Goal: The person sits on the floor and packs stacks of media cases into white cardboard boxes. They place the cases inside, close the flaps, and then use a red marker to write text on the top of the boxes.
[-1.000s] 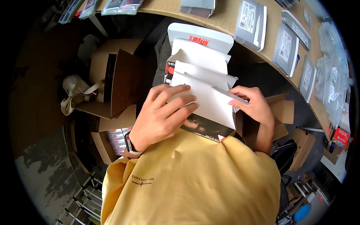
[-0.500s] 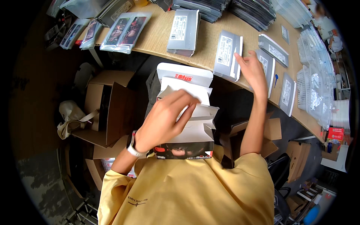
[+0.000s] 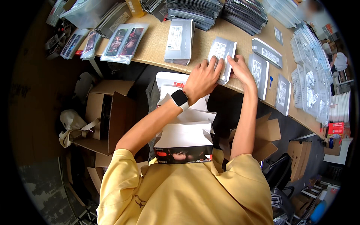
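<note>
A small stack of grey flat packets with white labels (image 3: 218, 48) lies near the table's front edge. My left hand (image 3: 203, 78) holds its near left side, fingers on top of the packet. On the stack's near right side, my right hand (image 3: 243, 72) grips the edge, thumb on top and other fingers partly hidden. Below my hands, on my lap, stand open cartons (image 3: 183, 137) in a row, white inside, with a dark printed front. My left forearm covers part of them.
More grey packets lie to the left (image 3: 179, 41) and right (image 3: 258, 69) on the wooden table (image 3: 150, 52). A blue spoon-like item (image 3: 271, 81) sits among them. Tall packet stacks (image 3: 245, 17) stand behind; clear plastic baskets (image 3: 309, 90) line the right. Cardboard boxes (image 3: 122, 116) flank me.
My left hand has moved from above the cartons up and right to the packet stack. My right hand has closed on the stack's edge, and the stack now sits slightly tilted.
</note>
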`<move>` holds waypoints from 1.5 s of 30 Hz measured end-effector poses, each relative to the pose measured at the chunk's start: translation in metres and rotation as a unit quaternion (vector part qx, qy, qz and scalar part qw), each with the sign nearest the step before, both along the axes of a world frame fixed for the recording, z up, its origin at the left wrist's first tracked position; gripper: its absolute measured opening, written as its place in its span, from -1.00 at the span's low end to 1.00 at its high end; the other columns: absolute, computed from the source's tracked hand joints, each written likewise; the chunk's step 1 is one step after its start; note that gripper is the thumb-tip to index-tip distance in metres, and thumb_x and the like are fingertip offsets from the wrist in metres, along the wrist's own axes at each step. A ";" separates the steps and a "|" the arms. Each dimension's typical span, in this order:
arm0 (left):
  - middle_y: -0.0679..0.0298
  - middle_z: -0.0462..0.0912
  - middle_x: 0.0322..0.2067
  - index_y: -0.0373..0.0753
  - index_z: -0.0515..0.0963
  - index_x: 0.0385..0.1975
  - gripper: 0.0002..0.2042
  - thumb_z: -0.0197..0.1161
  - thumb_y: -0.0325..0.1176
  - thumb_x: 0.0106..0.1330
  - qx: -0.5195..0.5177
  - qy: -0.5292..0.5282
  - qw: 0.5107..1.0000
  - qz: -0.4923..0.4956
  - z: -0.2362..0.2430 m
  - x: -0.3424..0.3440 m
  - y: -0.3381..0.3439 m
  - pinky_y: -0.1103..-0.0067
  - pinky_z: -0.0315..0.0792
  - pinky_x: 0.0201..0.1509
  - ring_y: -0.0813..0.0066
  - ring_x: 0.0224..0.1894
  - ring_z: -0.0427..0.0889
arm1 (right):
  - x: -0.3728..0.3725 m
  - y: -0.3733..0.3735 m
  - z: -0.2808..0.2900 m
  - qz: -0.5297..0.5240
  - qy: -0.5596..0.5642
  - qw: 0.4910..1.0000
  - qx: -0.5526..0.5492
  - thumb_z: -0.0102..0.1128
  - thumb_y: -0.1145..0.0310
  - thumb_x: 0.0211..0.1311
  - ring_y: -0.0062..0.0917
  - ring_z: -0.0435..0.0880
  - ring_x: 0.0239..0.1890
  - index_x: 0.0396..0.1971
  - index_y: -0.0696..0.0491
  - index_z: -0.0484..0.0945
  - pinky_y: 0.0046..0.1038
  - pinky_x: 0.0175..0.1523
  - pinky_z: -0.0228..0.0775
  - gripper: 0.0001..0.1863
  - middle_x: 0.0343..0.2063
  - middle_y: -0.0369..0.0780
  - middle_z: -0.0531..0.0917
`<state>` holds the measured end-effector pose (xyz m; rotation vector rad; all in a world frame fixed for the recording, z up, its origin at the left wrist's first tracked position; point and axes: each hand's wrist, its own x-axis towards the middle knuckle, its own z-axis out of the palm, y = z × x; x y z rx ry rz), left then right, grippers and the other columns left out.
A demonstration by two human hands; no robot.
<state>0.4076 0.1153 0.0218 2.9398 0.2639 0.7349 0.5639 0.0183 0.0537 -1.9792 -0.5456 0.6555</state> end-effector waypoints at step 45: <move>-0.06 0.53 0.06 -0.37 0.34 0.25 -0.47 0.34 -0.45 0.30 -0.460 0.059 0.861 0.209 -0.004 -0.251 -0.066 0.29 0.52 0.01 -0.09 -0.01 0.59 | -0.171 -0.075 0.032 0.259 0.151 0.940 0.165 0.44 0.46 0.24 -0.43 0.73 -0.19 -0.07 0.17 0.55 -0.42 -0.06 0.53 -0.68 -0.20 -0.16 0.75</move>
